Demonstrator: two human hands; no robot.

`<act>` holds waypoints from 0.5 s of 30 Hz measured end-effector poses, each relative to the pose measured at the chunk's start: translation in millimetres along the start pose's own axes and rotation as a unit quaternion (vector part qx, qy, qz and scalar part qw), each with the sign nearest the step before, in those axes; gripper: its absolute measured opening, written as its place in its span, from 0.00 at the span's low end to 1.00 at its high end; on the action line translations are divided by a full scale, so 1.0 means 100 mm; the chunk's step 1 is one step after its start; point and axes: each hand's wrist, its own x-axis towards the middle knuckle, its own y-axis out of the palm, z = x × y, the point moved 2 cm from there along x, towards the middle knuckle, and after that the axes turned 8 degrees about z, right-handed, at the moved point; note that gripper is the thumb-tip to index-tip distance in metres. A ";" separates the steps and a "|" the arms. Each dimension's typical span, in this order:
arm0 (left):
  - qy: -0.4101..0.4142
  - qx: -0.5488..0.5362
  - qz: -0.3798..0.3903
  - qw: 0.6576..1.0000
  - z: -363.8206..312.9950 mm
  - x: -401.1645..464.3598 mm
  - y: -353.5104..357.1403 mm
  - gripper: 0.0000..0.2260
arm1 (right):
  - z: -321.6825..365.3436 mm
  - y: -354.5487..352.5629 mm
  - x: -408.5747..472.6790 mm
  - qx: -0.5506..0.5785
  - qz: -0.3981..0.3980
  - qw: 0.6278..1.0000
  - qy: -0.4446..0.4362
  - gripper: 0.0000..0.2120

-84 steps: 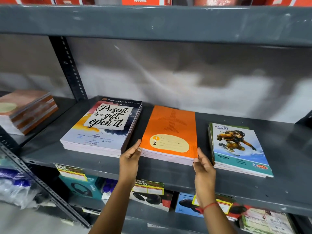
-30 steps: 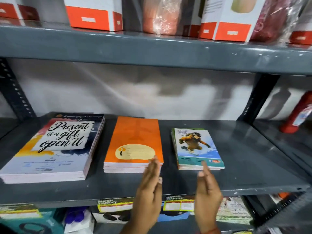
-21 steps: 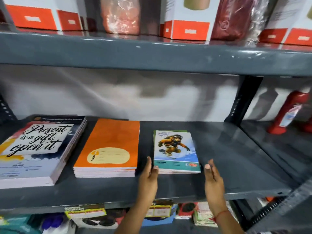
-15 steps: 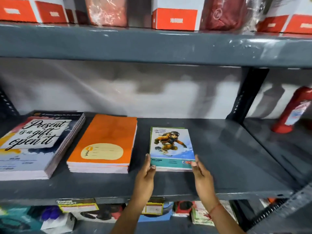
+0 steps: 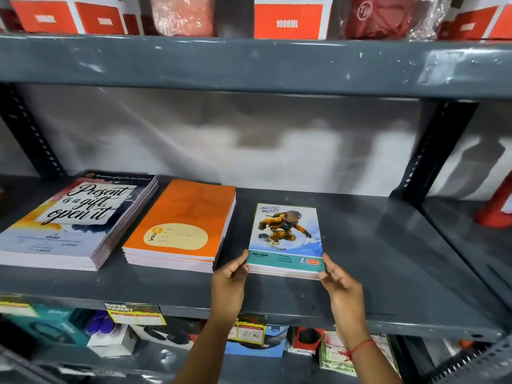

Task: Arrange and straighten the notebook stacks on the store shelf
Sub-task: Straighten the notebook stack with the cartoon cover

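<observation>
Three notebook stacks lie on the grey shelf (image 5: 374, 259). The small stack with a snowboarder cover (image 5: 286, 236) sits right of centre. My left hand (image 5: 231, 275) grips its near left corner, and my right hand (image 5: 336, 278) grips its near right corner. An orange notebook stack (image 5: 182, 225) lies to its left. A larger stack reading "Present is a gift, open it" (image 5: 77, 220) lies at the far left.
The shelf's right half is bare up to a black upright post (image 5: 432, 151). A red bottle (image 5: 496, 206) stands on the neighbouring shelf. Orange-and-white boxes (image 5: 288, 20) and wrapped red items sit on the shelf above. Boxed goods fill the shelf below.
My hands left the orange stack, moved right and closed on the near corners of the snowboarder stack. That stack now lies straighter, and the view shifted right.
</observation>
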 end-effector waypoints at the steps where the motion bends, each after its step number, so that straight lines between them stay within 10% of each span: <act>1: 0.001 -0.008 -0.006 1.000 0.00 -0.01 0.00 0.15 | 0.00 0.00 0.01 0.007 -0.005 1.000 0.001 0.20; 15: -0.007 -0.027 -0.044 0.999 0.01 0.03 0.04 0.12 | 0.01 -0.01 0.05 0.065 -0.062 0.995 0.040 0.16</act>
